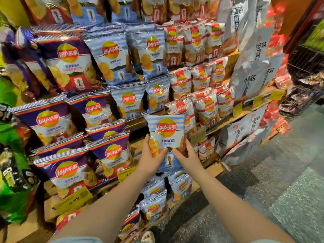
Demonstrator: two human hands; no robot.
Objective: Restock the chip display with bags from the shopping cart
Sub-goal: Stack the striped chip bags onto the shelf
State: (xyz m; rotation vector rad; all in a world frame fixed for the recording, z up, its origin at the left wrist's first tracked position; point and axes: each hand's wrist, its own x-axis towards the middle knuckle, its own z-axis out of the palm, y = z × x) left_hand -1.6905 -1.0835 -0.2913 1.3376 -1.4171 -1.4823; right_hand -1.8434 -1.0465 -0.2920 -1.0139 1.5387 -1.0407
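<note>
Blue-striped chip bag (164, 135), upright

A shop: stacked chip bags (112, 57), price tags (73, 199).

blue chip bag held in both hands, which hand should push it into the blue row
Left, by a slim margin. The left hand grips the blue chip bag on the side nearest the blue bags on the shelf; the right hand sits toward the red bags.
</note>
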